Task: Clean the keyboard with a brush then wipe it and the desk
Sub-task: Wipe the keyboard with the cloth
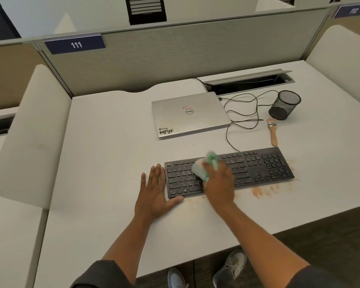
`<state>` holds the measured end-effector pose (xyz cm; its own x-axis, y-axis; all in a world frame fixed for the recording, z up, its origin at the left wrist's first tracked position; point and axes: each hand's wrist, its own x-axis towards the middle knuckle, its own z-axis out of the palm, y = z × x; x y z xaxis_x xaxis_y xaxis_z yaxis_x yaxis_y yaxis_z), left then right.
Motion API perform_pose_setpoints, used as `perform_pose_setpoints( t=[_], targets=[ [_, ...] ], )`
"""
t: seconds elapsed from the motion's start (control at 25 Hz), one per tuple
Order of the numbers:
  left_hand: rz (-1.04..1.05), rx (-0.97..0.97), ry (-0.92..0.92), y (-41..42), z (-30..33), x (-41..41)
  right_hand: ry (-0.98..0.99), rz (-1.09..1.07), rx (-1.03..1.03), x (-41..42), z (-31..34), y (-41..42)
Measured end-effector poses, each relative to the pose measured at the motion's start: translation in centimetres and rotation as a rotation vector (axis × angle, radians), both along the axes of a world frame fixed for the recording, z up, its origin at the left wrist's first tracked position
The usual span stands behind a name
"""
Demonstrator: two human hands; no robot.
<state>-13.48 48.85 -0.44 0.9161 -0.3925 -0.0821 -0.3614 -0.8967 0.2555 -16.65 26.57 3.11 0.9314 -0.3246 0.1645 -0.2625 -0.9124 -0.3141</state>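
While the left hand point(154, 190) lies spread flat, bracing the keyboard point(258, 167) mid-desk, the right hand point(218, 183), seemingly clutching a blurred green cloth point(204, 167), should wipe lightly along the key rows.

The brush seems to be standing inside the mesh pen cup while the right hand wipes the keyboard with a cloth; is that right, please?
Not quite. In the head view the brush lies flat on the desk, just in front of the mesh pen cup, not inside it. The rest holds: the right hand wipes the keyboard with a cloth.
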Motion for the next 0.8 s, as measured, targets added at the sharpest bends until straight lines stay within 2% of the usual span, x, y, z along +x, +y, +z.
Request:
perform_pose_setpoints(
  t=[0.08, 0.2, 0.48, 0.64, 0.8],
  targets=[
    [-0.007, 0.014, 0.002, 0.0, 0.0, 0.0, 0.005, 0.126, 0.021, -1.0, -0.4, 2.3],
    [-0.006, 0.018, -0.002, 0.0, 0.1, 0.0, 0.0, 0.181, -0.004, -1.9, -0.4, -0.4],
    [-0.005, 0.021, 0.001, 0.0, 0.1, -0.1, 0.091, -0.297, -0.016, -3.4, 0.8, -16.4],
    [-0.007, 0.022, -0.007, 0.0, 0.2, -0.1, 0.062, -0.296, 0.027, -2.0, 0.3, -12.2],
    [-0.005, 0.015, -0.005, -0.1, 0.2, -0.1, -0.006, -0.058, 0.05, -0.6, 0.1, -3.0]
  ],
)
